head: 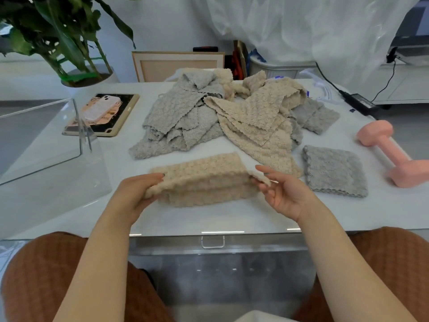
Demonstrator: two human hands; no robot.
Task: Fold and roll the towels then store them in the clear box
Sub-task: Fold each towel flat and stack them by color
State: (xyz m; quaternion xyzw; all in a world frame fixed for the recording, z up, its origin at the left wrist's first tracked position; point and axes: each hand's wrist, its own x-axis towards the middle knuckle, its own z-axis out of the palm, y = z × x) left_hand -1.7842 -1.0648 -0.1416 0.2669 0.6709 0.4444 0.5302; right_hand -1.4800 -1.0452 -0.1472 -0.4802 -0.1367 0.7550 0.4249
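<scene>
A beige towel [204, 180], folded into a long strip, lies near the front of the white table [209, 219]. My left hand [137, 194] grips its left end with curled fingers. My right hand [281, 194] pinches the right end, lifting a corner. Behind it sits a loose pile of grey towels [178, 117] and beige towels [257, 117]. A folded grey towel [334, 170] lies flat at the right. The clear box [39, 140] stands at the left, tilted and with nothing visible inside.
A tablet with a phone on it [104, 112] lies behind the box. A pink dumbbell [392, 152] rests at the right edge. A potted plant [69, 38] stands at the back left, and a power adapter with a cable [357, 101] at the back right.
</scene>
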